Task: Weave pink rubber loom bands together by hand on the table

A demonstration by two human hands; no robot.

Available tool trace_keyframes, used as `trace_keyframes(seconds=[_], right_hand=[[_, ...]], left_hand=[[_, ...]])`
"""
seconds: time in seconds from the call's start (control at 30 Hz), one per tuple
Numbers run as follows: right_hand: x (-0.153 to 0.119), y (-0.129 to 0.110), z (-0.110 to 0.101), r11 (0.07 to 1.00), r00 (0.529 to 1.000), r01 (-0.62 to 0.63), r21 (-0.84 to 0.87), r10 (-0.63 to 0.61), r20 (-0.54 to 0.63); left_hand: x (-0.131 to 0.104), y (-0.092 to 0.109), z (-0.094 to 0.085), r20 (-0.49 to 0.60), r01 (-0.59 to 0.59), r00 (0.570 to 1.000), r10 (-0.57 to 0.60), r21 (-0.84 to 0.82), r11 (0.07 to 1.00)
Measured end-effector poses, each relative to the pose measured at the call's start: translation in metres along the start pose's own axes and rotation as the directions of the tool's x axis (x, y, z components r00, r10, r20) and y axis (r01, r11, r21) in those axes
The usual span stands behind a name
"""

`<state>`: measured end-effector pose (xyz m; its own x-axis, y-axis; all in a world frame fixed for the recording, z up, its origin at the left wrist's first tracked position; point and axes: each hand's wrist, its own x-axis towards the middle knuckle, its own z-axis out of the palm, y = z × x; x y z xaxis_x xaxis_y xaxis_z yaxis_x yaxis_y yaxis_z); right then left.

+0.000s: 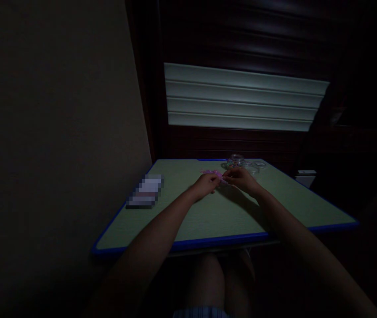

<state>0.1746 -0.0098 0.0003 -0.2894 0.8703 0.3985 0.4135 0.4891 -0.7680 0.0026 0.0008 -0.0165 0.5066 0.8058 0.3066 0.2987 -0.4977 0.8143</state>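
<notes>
A small pink item (217,174), perhaps strung or beaded, is held just above the pale green table (208,221). My left hand (205,184) pinches its near side with closed fingers. On the right, my right hand (240,179) has its thumb and fingertips pressed together at the item's right end. The two hands almost meet. Dim light and small size hide the item's finer details. Just behind my right hand is a clear round jar (237,158) with small colourful pieces near its base.
Clear round lids or trays (257,164) lie right of the jar. A blurred, pixelated flat object (145,191) rests at the table's left edge. A wall (59,110) rises on the left, and a slatted panel (241,99) stands behind the table. My knees are below the front edge.
</notes>
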Motion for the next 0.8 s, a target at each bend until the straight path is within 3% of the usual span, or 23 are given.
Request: trace_keyframes(seconds=[0.43,0.7,0.8], right_hand=[[0.0015,0.0045,-0.0011,0.999,1.0,-0.029,-0.038,0.029,-0.005],[-0.0025,0.0004,0.0004,0.99,0.985,-0.141,0.028,0.143,-0.098],[-0.0028,0.0009,0.0004,0.989,0.987,-0.142,0.029,0.144,-0.076]], left_hand=[[-0.0017,0.0049,-0.0022,-0.118,-0.024,0.993,0.025,0.011,1.0],[0.0008,0.0016,-0.003,-0.117,-0.046,0.992,0.05,0.03,0.998],[0.0007,0.0016,-0.0028,-0.113,-0.055,0.992,0.059,0.039,0.998]])
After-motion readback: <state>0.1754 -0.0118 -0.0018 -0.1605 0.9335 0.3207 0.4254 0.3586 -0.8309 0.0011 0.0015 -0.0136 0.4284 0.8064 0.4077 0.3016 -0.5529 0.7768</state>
